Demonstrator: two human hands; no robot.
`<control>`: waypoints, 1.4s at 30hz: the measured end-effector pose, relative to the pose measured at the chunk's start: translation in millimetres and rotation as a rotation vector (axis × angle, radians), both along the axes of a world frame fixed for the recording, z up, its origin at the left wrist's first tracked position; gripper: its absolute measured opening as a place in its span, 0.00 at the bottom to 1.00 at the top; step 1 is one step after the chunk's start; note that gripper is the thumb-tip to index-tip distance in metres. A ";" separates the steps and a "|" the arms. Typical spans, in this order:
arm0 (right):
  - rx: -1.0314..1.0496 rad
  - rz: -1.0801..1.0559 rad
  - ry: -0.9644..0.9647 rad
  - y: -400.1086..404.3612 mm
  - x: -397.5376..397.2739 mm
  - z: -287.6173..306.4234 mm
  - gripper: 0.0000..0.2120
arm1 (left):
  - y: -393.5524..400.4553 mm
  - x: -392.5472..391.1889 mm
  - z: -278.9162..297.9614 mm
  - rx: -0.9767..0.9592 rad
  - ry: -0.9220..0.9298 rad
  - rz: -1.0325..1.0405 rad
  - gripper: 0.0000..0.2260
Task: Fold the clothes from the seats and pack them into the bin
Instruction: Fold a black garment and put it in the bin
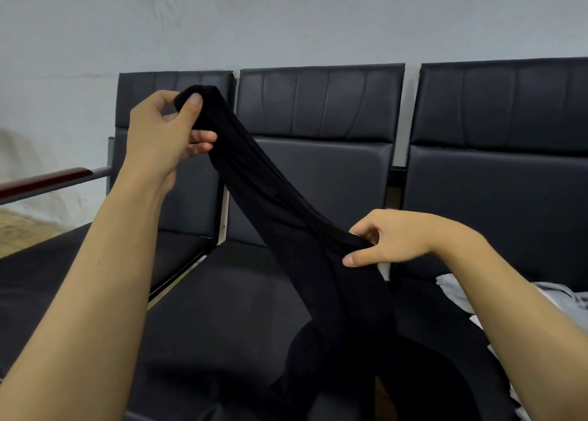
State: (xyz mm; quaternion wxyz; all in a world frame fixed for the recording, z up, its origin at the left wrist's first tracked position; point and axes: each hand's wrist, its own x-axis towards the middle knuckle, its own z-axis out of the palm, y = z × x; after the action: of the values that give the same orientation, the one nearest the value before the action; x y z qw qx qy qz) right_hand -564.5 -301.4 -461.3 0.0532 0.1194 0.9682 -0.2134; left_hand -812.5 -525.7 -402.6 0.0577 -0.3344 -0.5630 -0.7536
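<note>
Flanking black garment (286,204): grey clothes (569,296)

Both hands, left hand (165,131) and right hand (393,240), pinch a black garment (286,217) (stretched taut) above the seats (321,166)

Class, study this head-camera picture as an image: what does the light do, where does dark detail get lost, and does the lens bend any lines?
Head view: soft, even light, with faint sheen on the seat backs. Head view: the black garment, pinched by the left hand and right hand, loses its folds against the dark seats. Head view: the wide lens tilts the seat tops and stretches the forearms near the bottom edge.
</note>
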 end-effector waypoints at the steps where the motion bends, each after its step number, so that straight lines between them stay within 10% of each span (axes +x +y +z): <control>1: 0.011 -0.003 0.012 1.7 0.1 -1.1 0.04 | -1.8 -1.5 -0.5 -0.001 -0.002 0.001 0.05; 15: 0.061 -0.049 0.238 17.2 7.5 1.6 0.03 | -15.1 -19.9 -5.3 0.040 -0.071 0.090 0.07; 34: -0.206 -0.128 1.014 9.0 29.5 44.8 0.10 | -23.8 -28.9 -4.3 0.076 -0.093 0.158 0.06; 42: -0.232 -0.121 0.952 -3.8 43.1 63.0 0.11 | -27.7 -26.1 0.7 0.121 -0.086 0.156 0.06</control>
State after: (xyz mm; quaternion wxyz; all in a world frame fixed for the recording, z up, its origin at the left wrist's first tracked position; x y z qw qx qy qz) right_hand -521.4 -305.2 -398.3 -0.3944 0.0579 0.8463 -0.3535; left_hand -838.6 -553.3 -401.9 0.1120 -0.2528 -0.5428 -0.7930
